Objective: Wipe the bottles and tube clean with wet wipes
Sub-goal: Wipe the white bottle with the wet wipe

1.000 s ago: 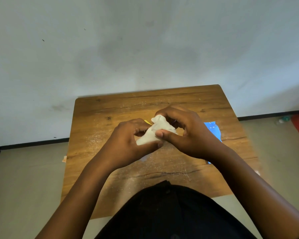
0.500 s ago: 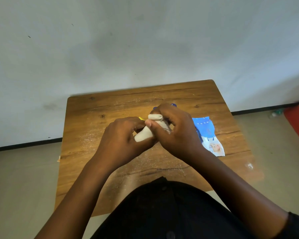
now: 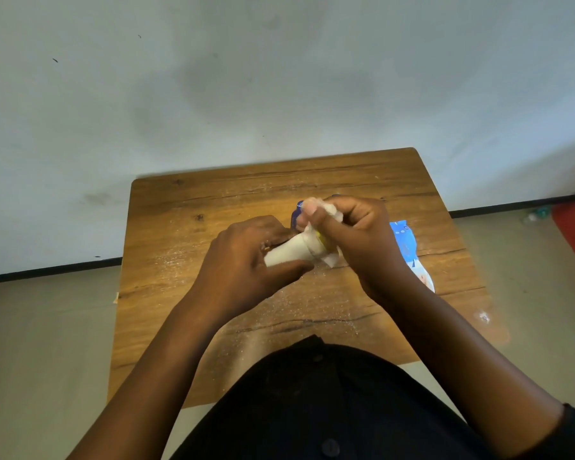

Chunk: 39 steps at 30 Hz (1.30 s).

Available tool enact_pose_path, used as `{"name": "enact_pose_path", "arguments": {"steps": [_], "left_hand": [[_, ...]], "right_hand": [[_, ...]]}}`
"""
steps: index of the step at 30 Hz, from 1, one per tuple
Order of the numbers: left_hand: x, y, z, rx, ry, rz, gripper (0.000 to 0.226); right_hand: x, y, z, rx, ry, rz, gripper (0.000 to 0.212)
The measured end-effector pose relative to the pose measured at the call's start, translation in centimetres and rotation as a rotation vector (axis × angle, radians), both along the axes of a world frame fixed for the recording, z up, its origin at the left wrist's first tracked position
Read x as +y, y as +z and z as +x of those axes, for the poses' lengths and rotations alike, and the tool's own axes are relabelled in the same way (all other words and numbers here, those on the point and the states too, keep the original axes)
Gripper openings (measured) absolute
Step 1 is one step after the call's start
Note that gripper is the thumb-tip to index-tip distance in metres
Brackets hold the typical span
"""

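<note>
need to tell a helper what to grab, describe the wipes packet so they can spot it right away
Start at the wooden table against the grey wall. The wipes packet lies flat on the table's right side, partly hidden behind the right hand. It is the only bright blue and white flat pack there; the white bottle in the hands is round.

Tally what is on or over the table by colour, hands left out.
White: 2, the white bottle and the wet wipe.
Blue: 2, the blue wipes packet and a blue item, mostly hidden behind the right hand.
Total: 4.
</note>
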<state>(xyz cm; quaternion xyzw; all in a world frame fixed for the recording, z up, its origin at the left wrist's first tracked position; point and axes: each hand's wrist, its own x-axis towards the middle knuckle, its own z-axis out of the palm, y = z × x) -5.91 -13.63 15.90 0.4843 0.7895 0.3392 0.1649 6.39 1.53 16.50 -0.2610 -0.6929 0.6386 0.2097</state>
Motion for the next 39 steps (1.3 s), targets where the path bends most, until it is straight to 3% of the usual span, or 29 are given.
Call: {"name": "enact_pose_path", "arguments": {"steps": [3,7,9,14,16,24,30,32,35,39], "left_hand": [[0.0,0.1,-0.3,-0.047,0.032,0.029,0.037],[0.0,-0.3,-0.4,-0.149,0.139,0.058,0.036],[0.0,-0.4,-0.2,-0.234,0.173,0.076,0.035],[0.4,0.1,0.0,-0.375,0.257,0.142,0.017],[0.4,0.4,-0.2,-0.411,0.261,0.145,0.015],[0.0,0.0,0.5,-0.52,0.257,0.14,0.038],[-0.2,0.8,0.6,-0.518,0.245,0.163,0.029],[-0.4,1.0,0.6,-0.597,0.274,0.185,0.026],[-0.8,1.2,0.4,-0.76,0.287,0.221,0.039],[-0.8,1.2,0.3,-0.844,0.288,0.19,0.036]], "right_hand": [[0.5,0.8,-0.2,-0.022,-0.163,-0.401,0.034],[1.2,1.6,-0.3,0.052,-0.288,-0.465,0.03],[0.6,1.8,-0.1,0.024,-0.245,-0.271,0.031],[-2.3,1.0,0.8,0.022,0.079,0.564,0.035],[-2.1,-0.2,1.1,0.038,0.119,0.809,0.039],[-1.0,-1.0,1.7,0.1,-0.095,0.781,0.029],[-1.2,-0.3,0.7,0.062,0.036,1.147,0.026],[-0.9,-0.3,0.8,0.109,0.02,1.117,0.025],[-0.6,-0.3,1.2,0.164,-0.05,0.929,0.023],[-0.4,0.0,1.1,0.142,-0.09,0.704,0.021]]}}
